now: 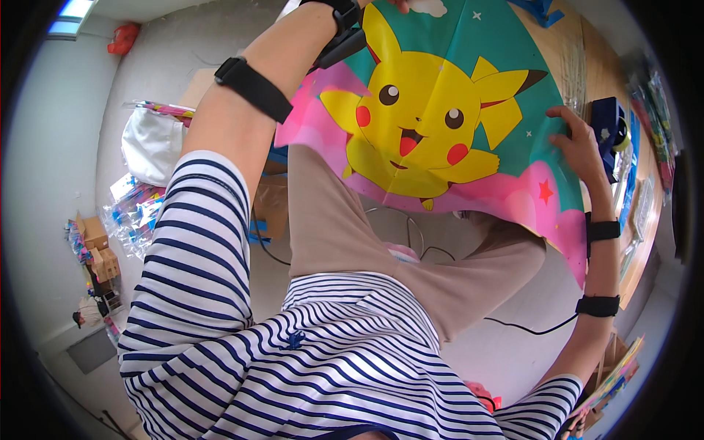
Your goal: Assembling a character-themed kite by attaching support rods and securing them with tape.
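Note:
A thin printed sheet that looks like a kite (pixel 418 139) spreads over my knees and the table edge. It is green and pink, with a big yellow cartoon figure, a centre crease and a pointed lower right corner. From the left my arm reaches across to its top, where only the fingertips of my left hand (pixel 400 4) show; the frame's edge cuts off the rest. Against the sheet's right border lies my right hand (pixel 583 145), thumb and forefinger apart on the green part. Its other fingers are hidden.
A wooden table (pixel 601 55) runs along the right, bearing a dark blue tool-like object (pixel 605 136) and clear plastic-wrapped packs (pixel 649 110). On the left stand a white bag (pixel 152 147), plastic-wrapped colourful packs (pixel 136 213) and cardboard boxes (pixel 101 249). Black cable (pixel 532 330) hangs by my right arm.

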A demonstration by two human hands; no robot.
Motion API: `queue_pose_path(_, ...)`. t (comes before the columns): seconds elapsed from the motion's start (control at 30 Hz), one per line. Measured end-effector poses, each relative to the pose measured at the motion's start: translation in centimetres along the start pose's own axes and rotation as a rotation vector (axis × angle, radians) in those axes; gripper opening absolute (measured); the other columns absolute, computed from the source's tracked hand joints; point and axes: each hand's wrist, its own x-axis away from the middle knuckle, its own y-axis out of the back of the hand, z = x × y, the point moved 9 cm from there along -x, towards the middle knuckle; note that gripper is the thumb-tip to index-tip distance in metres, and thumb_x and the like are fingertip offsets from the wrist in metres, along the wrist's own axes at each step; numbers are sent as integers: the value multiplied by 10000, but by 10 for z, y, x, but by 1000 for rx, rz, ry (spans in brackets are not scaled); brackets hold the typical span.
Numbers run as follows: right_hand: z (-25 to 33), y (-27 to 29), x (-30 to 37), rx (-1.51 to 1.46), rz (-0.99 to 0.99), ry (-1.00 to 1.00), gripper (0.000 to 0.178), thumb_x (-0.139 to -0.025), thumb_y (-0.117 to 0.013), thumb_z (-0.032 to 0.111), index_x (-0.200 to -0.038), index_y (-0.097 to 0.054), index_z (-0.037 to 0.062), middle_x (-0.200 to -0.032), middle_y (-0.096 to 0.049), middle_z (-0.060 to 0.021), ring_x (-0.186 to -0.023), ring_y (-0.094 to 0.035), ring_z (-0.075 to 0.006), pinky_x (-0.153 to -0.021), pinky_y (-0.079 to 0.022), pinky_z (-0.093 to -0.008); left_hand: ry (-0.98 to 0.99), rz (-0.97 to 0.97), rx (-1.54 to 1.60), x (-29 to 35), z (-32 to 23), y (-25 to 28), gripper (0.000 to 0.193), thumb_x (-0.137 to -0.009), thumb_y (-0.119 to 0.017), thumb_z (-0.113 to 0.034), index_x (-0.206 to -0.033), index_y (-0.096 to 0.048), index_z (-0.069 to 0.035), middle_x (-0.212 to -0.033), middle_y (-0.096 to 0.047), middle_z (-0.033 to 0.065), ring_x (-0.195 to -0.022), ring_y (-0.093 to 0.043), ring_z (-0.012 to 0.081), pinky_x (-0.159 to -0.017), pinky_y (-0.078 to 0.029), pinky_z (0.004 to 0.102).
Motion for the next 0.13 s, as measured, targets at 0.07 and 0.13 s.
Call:
queue_pose_path(0.07, -21, -9, -11, -69, 54, -44, 430, -742, -599, -71, -1152, -593, 57, -847, -581, -55, -766, -537, -121, -740, -461, -264, -91, -91, 109, -15, 16, 0, 165, -762, -703, -48, -829, -647, 93, -627, -651, 151, -505, -664, 230, -456, -535, 324)
queue_pose_path(0.13, -62, -9, -22, 105, 125, -217, 447, -758, -582, -83, -1172, -605, 85, -827, -592, -57, -782, -565, -89, -727, -471, -259, -181, -98, 14, -37, 27, -5, 258, -772, -694, -81, -984, -650, 59, -713, -698, 143, -523, -670, 299, -546, -570, 373)
